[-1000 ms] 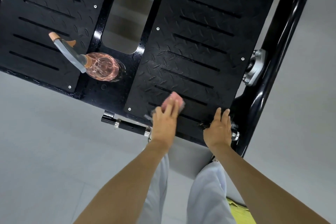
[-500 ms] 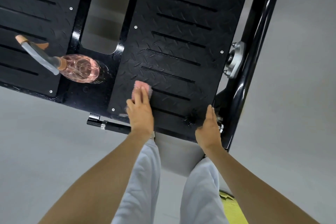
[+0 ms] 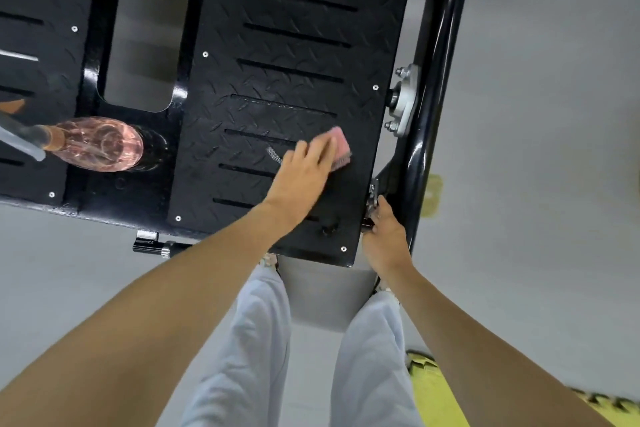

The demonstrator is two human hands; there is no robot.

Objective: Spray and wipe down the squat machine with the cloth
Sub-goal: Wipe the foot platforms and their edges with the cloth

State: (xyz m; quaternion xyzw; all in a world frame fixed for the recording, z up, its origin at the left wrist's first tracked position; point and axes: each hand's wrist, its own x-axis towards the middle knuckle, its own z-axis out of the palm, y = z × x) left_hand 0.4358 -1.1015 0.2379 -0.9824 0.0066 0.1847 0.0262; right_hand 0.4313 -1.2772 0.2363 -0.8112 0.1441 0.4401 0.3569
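Observation:
The squat machine's black diamond-pattern footplate (image 3: 284, 45) fills the upper half of the view. My left hand (image 3: 304, 170) lies flat on a pink cloth (image 3: 341, 149) and presses it against the plate's right side. My right hand (image 3: 384, 236) rests at the plate's near right corner, fingers by a small black and metal fitting on the frame. A clear pink spray bottle (image 3: 100, 147) with a grey and orange trigger stands on the plate's middle strip at the left.
A glossy black frame tube (image 3: 440, 45) runs along the plate's right edge with a silver bearing bracket (image 3: 403, 100). A black pin handle (image 3: 152, 246) sticks out under the near edge. Grey floor surrounds the machine; a yellow mat (image 3: 433, 388) lies at lower right.
My left hand has slid the cloth from the plate's near left part across to its right side. My right hand shifted from the plate's near edge to the corner by the frame.

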